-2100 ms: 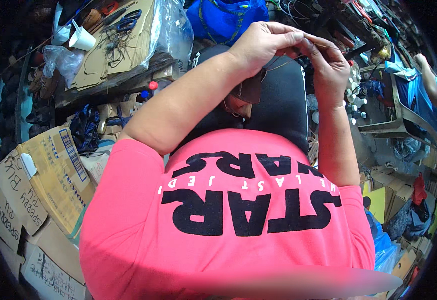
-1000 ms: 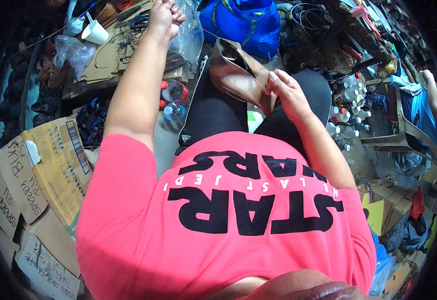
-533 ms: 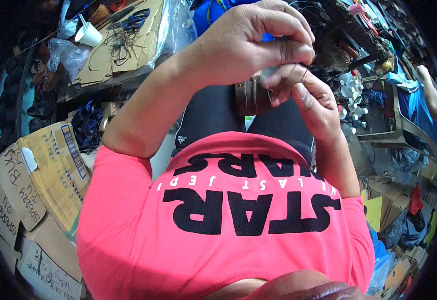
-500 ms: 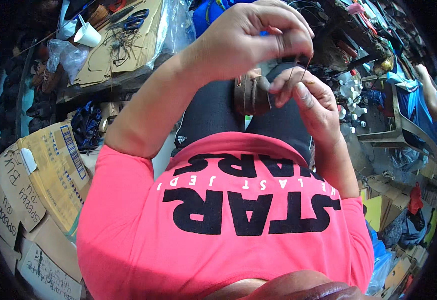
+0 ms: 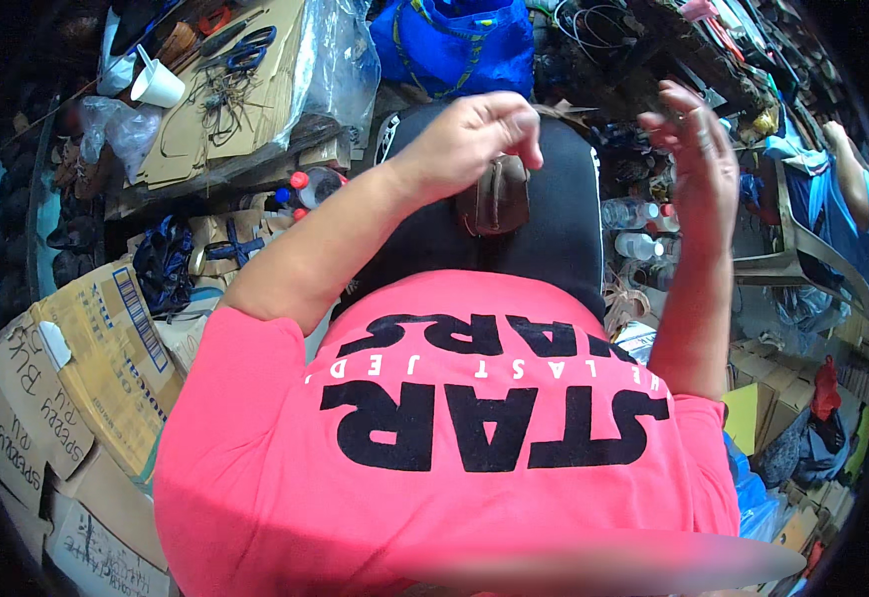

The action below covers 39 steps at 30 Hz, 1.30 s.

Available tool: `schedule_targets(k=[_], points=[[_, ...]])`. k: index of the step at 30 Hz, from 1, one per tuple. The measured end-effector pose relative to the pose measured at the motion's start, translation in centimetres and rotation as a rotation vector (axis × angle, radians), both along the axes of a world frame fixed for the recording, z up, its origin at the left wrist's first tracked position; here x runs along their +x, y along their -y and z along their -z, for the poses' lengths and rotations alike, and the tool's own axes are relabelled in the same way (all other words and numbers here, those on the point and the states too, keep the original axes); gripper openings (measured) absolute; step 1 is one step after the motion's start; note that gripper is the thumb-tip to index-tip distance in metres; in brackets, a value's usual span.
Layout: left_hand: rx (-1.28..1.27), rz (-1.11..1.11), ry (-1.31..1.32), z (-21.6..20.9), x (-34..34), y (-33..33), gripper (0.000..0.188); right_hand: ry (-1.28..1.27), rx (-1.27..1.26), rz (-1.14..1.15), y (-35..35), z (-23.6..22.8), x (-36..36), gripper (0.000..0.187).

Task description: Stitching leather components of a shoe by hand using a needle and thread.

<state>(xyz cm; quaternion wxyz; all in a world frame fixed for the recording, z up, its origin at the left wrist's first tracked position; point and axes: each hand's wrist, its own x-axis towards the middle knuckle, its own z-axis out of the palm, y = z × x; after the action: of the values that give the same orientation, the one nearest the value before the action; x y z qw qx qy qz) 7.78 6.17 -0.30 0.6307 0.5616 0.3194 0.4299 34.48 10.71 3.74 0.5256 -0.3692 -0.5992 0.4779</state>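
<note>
A brown leather shoe stands between my thighs on the black trousers, its far part hidden behind my left hand. My left hand is just above the shoe, its fingers curled into a pinch; what is in them is too small or hidden to make out. Well off to the right, my right hand is raised with bent, slightly blurred fingers. They look drawn together, but anything thin in them cannot be told. No thread shows clearly between the two hands.
To the left, a bench holds cardboard sheets, scissors and a white cup. A blue bag lies ahead. Plastic bottles stand right of my legs, near a chair and another person's arm. Cardboard boxes are stacked at left.
My hands, close together over the shoe with a thin thread between them, have parted. The right hand swung up and right, the left hand lower and left. More of the shoe shows.
</note>
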Motion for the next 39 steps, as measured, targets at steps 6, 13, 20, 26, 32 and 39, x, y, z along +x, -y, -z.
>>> schedule_targets(k=[6,13,20,26,32,39], points=[[-0.037,-0.099,0.054,-2.5,-1.7,1.2,0.028,0.413,0.076,0.292,-16.6,-1.8,10.5,0.037],[0.233,-0.286,-0.144,-2.4,-4.7,2.7,0.009,0.844,0.34,0.429,-22.2,-2.9,11.5,0.042],[0.002,-0.879,-0.666,1.0,-13.9,2.9,0.018,0.507,-0.1,0.037,-7.9,7.5,1.6,0.035],[0.591,-1.182,-1.221,-0.7,-23.9,0.2,0.017,0.526,0.037,0.057,-2.4,12.6,-4.0,0.015],[0.345,-0.87,-1.732,2.5,-28.8,-5.1,0.033,0.644,0.095,0.071,-2.3,12.7,-3.6,0.016],[0.387,-1.187,-1.473,2.1,-27.9,-6.1,0.007,0.58,0.036,0.101,-1.1,12.3,-1.9,0.017]])
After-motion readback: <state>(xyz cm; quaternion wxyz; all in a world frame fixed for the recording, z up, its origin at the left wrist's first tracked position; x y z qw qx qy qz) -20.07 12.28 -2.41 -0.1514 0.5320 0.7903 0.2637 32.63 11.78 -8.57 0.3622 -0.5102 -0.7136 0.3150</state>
